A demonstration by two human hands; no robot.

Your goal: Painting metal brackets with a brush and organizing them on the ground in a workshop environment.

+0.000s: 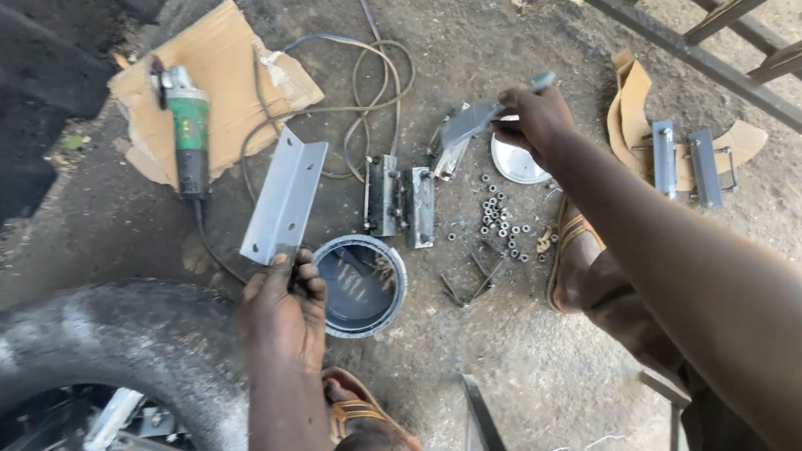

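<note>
The left hand grips the near end of a grey angle bar above a round tin, while the right hand closes around a brush handle near a flattened brown cardboard sheet.

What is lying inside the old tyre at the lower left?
Inside the tyre lie several grey metal brackets piled loosely. The tyre wall and the left hand's forearm cover the rest, so the full pile stays unseen.
</note>
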